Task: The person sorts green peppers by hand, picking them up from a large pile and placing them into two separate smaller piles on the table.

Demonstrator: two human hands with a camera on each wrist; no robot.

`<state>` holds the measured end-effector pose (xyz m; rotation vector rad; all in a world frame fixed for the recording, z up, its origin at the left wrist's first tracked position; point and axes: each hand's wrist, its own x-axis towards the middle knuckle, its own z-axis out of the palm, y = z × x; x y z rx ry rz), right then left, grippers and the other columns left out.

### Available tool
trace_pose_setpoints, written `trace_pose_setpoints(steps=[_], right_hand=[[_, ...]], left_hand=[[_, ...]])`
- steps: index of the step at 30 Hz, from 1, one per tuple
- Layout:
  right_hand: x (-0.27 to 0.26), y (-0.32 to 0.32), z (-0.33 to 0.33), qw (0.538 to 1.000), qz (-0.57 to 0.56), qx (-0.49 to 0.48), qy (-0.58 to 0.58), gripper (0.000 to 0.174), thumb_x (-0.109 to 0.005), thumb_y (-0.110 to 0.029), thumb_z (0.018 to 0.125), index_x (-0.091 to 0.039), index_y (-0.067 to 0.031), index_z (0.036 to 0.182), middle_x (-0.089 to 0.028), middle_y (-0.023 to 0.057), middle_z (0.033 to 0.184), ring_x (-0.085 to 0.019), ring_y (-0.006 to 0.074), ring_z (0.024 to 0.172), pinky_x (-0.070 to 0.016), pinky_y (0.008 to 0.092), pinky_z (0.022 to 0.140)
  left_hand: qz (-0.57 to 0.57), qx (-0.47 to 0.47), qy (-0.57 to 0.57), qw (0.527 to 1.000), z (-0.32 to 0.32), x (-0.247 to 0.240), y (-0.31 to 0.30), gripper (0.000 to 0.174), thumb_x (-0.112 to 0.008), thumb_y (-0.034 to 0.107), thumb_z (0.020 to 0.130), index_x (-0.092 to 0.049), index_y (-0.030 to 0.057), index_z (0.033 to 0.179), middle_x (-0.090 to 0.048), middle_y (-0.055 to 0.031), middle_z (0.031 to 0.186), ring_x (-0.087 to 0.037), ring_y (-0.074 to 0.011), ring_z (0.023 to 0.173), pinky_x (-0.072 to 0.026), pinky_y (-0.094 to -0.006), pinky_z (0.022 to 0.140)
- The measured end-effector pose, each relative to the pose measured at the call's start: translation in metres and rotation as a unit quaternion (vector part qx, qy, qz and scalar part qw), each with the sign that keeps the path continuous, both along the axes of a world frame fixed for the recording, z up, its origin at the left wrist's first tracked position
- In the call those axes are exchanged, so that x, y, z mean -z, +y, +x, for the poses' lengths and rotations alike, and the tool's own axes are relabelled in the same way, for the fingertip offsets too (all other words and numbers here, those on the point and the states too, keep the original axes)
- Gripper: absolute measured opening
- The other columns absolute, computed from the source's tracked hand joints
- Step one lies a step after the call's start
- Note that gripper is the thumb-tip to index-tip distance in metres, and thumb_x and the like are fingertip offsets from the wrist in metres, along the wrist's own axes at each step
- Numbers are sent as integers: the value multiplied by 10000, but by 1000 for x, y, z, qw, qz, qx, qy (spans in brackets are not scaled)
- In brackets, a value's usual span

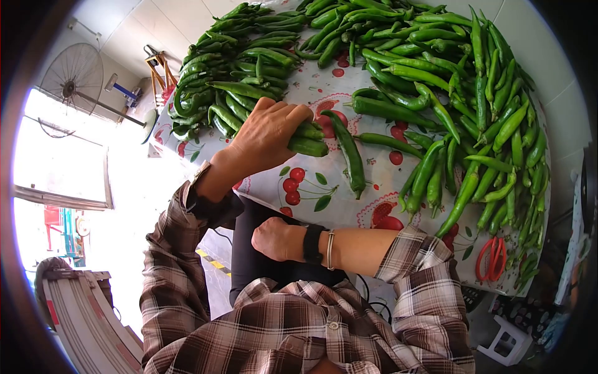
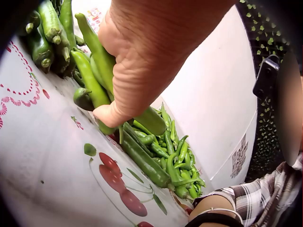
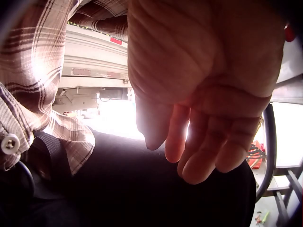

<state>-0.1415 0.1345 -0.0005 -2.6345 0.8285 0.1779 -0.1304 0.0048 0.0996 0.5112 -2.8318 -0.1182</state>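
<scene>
My left hand [image 1: 268,134] grips a bunch of green chili peppers [image 1: 308,147] at the near edge of the left pile [image 1: 218,68]. In the left wrist view the thumb lies across these peppers [image 2: 90,78], and their far sides are hidden behind the palm. Just right of that hand, a single long pepper [image 1: 347,156] lies on the tablecloth [image 1: 339,209]. Over the dark-trousered lap hangs my right hand [image 1: 272,240]. Its fingers [image 3: 199,165] are loosely bent with nothing held, as the right wrist view shows.
A large heap of green peppers [image 1: 436,50] spreads along the back and right of the table. Red looped handles [image 1: 492,258] lie near its right front edge. Beyond the table stand a fan [image 1: 68,87] at the left and a white stool [image 1: 507,341] at the lower right.
</scene>
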Motion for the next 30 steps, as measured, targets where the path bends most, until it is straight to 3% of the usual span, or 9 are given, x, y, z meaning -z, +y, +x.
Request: trace_pose_setpoints(steps=[9,11,13,16,19,30], right_hand=[[-2,-1,0,1000,12,-3,9,149,-586,-97,745,-682,-37,842,-685,101,833,-681,236,782,-545,344,628],[-3,-1,1,1000,11,-6,13,150,-586,-97,745,-681,-35,843,-685,102,833,-681,237,783,-545,344,629],[-6,-2,1,999,34,12,13,223,-671,-91,687,-691,-30,900,-692,97,912,-675,234,846,-552,355,645],[-4,-2,2,999,33,9,20,222,-676,-90,682,-691,-30,895,-692,101,910,-675,234,849,-552,354,646],[3,0,1,1000,-6,2,-8,135,-588,-99,737,-682,-45,818,-684,102,801,-680,233,767,-543,346,614],[4,-1,1,1000,-2,-7,-23,122,-587,-98,722,-674,-41,787,-679,108,782,-677,243,756,-539,348,608]], left_hand=[[7,-6,20,1000,0,9,-3,368,-668,117,685,-487,91,1004,-586,-74,828,-570,-254,840,-375,-358,804],[27,-23,4,999,1,9,-2,456,-722,111,638,-491,87,1030,-587,-72,881,-567,-253,879,-378,-362,852],[28,-23,6,999,1,9,-2,454,-723,113,640,-490,87,1029,-584,-72,876,-567,-253,876,-379,-362,854],[32,-22,12,999,1,9,-3,450,-724,117,646,-490,88,1030,-581,-74,869,-568,-252,870,-379,-361,857],[34,-22,14,999,2,9,-3,446,-724,122,655,-491,89,1033,-580,-76,867,-569,-251,868,-379,-362,861],[48,-38,6,998,1,8,-2,431,-719,133,671,-497,94,1038,-582,-78,874,-569,-258,878,-375,-364,886]])
